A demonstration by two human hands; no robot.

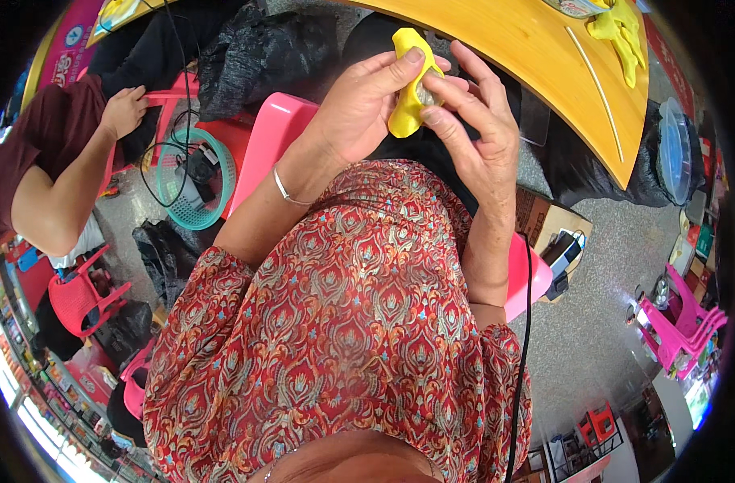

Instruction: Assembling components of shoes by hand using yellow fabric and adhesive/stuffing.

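Observation:
A small, soft yellow fabric piece (406, 119), curled along its length with an opening on its right side, is held up in front of my lap. My left hand (355, 109) grips it from the left, thumb pressed on its face and fingers behind. At the opening, my right hand (480, 133) pinches a greyish, fluffy-looking wad (425, 94) between thumb and fingers. The wad lies partly inside the yellow fabric. My fingertips cover some of it, so its exact kind is unclear.
Ahead curves a wooden table (536, 52) bearing a thin pale stick (597, 92) and another limp yellow piece (621, 36). At left are a turquoise basket (197, 179) and a seated person's arm (65, 193). An open cardboard box (540, 217) stands right of me.

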